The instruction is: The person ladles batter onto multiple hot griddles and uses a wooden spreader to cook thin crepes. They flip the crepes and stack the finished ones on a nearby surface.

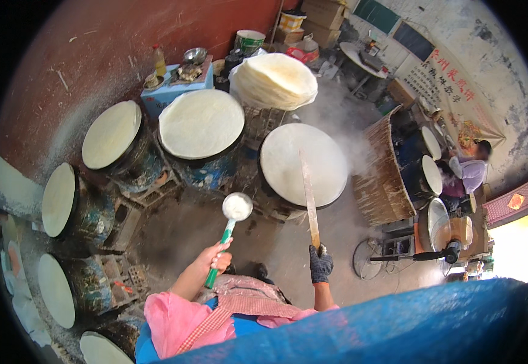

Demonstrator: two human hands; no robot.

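My left hand is bare and closed around the green handle of a ladle. White batter fills the ladle's bowl, which hangs over the floor. In a dark grey glove, my right hand grips a long flat spatula. Its blade reaches over the round griddle in front of me, which a pale, steaming layer of batter covers. Whether the blade tip touches the batter I cannot tell. Behind that griddle rises a tall stack of thin round pancakes.
Several drum stoves with pale rounds on top, such as the pancake-covered griddle, curve around my left. A blue box table stands by the red wall. To the right are a curved brown screen, a standing fan and another person.
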